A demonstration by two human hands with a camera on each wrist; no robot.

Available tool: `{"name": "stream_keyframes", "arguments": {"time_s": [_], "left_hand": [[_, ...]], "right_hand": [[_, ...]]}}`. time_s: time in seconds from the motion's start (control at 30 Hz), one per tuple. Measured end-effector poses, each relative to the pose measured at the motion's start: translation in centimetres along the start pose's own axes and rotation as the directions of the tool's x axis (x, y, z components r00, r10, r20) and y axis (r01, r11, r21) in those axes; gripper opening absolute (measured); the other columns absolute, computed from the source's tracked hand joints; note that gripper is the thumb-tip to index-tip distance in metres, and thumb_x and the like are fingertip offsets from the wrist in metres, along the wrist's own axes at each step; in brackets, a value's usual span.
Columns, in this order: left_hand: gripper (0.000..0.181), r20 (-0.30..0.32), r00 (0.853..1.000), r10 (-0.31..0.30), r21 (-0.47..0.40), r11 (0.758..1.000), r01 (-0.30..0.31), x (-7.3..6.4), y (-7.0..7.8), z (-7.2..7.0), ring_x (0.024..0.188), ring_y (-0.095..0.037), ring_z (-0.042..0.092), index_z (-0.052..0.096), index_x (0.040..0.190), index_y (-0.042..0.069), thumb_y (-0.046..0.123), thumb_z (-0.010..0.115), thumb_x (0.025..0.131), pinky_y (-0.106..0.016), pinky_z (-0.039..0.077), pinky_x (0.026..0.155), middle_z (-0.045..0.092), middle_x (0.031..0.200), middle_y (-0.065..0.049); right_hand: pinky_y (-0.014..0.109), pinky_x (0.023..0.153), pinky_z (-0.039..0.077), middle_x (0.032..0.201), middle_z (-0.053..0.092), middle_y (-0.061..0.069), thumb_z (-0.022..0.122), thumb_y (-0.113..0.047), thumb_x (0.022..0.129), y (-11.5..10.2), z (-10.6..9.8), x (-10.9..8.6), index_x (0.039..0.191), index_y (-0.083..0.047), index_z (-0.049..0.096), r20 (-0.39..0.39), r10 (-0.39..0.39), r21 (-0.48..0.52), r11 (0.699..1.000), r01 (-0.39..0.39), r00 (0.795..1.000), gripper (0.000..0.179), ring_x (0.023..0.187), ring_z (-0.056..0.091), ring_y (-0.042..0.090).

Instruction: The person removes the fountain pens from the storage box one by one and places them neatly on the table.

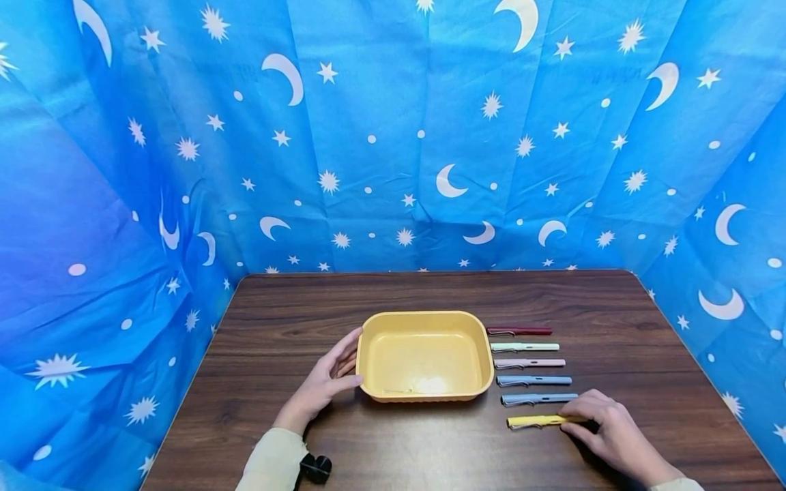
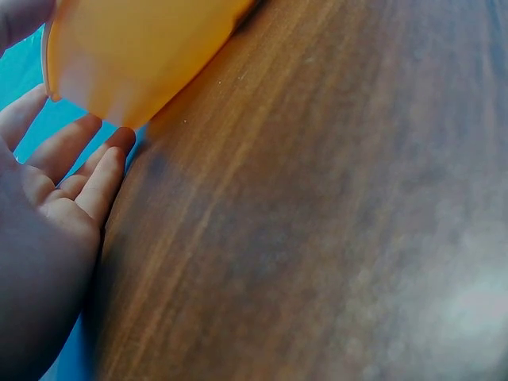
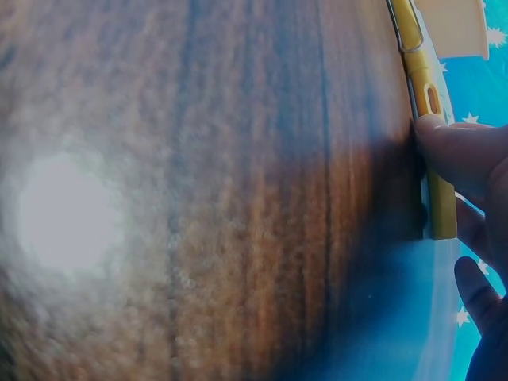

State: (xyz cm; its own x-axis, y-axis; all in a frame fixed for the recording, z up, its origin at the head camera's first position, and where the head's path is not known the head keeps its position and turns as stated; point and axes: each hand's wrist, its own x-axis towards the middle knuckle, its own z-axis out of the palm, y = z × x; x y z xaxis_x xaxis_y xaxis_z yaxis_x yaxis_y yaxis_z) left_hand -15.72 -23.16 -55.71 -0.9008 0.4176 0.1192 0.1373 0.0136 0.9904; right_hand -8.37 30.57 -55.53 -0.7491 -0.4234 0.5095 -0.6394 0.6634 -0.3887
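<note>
My right hand [image 1: 604,429] pinches the right end of a yellow pen [image 1: 533,422], thumb on its near side and fingers beyond. The pen has a wire clip and a slot in its barrel [image 3: 432,99], and lies at the near end of a row of pens. My left hand [image 1: 322,382] is at the left side of a yellow rectangular tub [image 1: 425,397], thumb by the near corner and fingers along its wall. In the left wrist view, those fingers [image 2: 67,147] are loosely extended, fingertips right at the tub's wall.
Beyond the yellow pen lie two blue pens [image 1: 540,398], a pale pink pen [image 1: 534,363], a pale green pen [image 1: 531,347] and a dark red pen [image 1: 522,331], close to the tub's right side. Blue star-and-moon cloth [image 1: 393,164] surrounds the wooden table [image 1: 307,300].
</note>
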Motion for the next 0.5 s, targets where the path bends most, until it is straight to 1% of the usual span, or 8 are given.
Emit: {"name": "stream_keyframes", "arguments": {"time_s": [0.3, 0.5], "left_hand": [[0.085, 0.002, 1.0, 0.002, 0.0, 1.0, -0.002, 0.04, -0.08, -0.02, 0.157, -0.032, 0.027, 0.026, 0.168, 0.016, 0.001, 0.07, 0.098, -0.019, 0.038, 0.118, 0.027, 0.173, -0.013], [0.084, 0.006, 1.0, 0.009, -0.002, 1.0, -0.009, 0.01, -0.1, -0.02, 0.157, -0.032, 0.027, 0.026, 0.168, 0.015, 0.001, 0.07, 0.098, -0.019, 0.038, 0.118, 0.027, 0.173, -0.014]], "right_hand": [[0.009, 0.072, 0.049, 0.088, 0.07, -0.021, 0.095, 0.0, 0.066, 0.02, 0.06, 0.02, 0.092, -0.026, 0.079, 0.002, 0.002, 0.001, 1.0, -0.002, 1.0, 0.04, 0.082, 0.062, -0.002], [0.01, 0.073, 0.05, 0.089, 0.07, -0.021, 0.096, 0.0, 0.064, 0.1, 0.24, -0.05, 0.091, -0.026, 0.078, -0.013, -0.013, 0.003, 1.0, 0.013, 1.0, 0.042, 0.082, 0.062, -0.001]]}}
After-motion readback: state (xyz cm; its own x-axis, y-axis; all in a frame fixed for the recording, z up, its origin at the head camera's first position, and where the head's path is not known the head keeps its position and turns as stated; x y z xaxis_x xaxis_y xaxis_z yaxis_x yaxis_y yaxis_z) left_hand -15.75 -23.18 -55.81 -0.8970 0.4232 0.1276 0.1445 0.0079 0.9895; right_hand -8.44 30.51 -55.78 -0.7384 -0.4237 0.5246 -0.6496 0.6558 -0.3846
